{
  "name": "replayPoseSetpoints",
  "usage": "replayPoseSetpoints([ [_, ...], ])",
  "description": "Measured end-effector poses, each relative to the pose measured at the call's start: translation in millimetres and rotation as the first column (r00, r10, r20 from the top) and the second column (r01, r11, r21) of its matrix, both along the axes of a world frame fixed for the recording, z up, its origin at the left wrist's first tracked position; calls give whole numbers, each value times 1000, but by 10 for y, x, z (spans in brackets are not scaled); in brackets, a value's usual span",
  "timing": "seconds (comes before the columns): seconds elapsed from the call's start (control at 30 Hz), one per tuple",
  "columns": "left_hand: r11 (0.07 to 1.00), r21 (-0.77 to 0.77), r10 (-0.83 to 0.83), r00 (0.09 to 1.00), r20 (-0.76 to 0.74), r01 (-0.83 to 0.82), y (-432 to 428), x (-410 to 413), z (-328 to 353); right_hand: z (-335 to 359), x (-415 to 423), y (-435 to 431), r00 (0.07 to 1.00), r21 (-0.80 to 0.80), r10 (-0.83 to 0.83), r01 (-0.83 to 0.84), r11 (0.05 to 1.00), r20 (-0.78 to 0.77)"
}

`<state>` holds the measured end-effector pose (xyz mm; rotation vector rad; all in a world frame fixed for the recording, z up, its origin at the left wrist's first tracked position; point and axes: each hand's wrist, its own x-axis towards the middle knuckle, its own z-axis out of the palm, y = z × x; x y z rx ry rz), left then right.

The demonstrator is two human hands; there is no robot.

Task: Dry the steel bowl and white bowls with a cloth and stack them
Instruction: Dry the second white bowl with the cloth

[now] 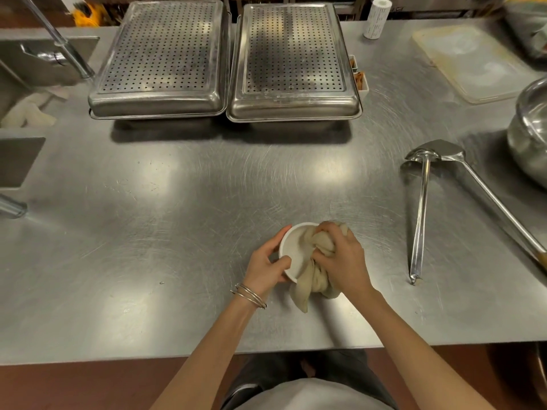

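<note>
A small white bowl (294, 248) is tilted toward me just above the steel table (165, 220), near its front edge. My left hand (268, 266) grips the bowl's left rim, thumb over the near edge. My right hand (343, 258) is closed on a bunched beige cloth (315, 269), pressing it into the bowl's inside; a tail of cloth hangs down over the rim. A large steel bowl (529, 137) stands at the table's right edge, partly cut off by the frame. No other white bowl is in view.
Two perforated steel pans (159, 60) (294, 63) lie upside down at the back. A ladle (420, 214) and a long-handled spatula (485, 196) lie to the right. A white tray (470, 60) and a paper roll (376, 19) are far right. A sink and faucet (59, 39) are at left.
</note>
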<state>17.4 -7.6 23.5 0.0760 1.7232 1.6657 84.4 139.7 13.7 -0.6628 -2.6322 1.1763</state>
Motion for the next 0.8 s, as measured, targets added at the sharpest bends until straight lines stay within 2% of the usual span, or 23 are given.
replayPoseSetpoints([
  [0.13,999,-36,25,1000,-9,-25,-86,-71,-66,39,112,136,976,-89,-174,164,983,-130],
  [0.23,992,-40,123,991,44,-121,-233,-148,-123,-30,164,371,969,-139,-234,222,965,-77],
  [0.3,990,-20,141,987,73,-140,-298,-184,-108,-126,164,473,982,-201,-187,185,962,6],
  [0.4,996,11,90,993,72,-91,-308,-201,-42,-207,103,497,982,-197,-25,63,978,188],
  [0.43,998,14,62,996,66,-64,-296,-196,-22,-181,79,478,979,-183,-31,69,981,202],
  [0.5,1000,20,7,999,53,-8,-250,-179,0,-67,69,419,993,-140,-41,56,989,109],
  [0.57,998,12,-55,998,44,54,-176,-154,7,72,111,345,995,-246,-7,32,969,104],
  [0.63,993,3,-119,992,51,119,-78,-124,-7,104,180,302,972,-384,87,4,923,218],
  [0.67,988,1,-151,987,57,151,-25,-107,-28,68,220,308,954,-378,131,-21,926,270],
  [0.73,980,10,-198,977,81,198,104,-47,-71,-24,303,372,933,-323,118,-3,947,339],
  [0.8,980,37,-199,973,119,196,233,41,-149,-57,384,466,938,-344,21,106,933,347],
])
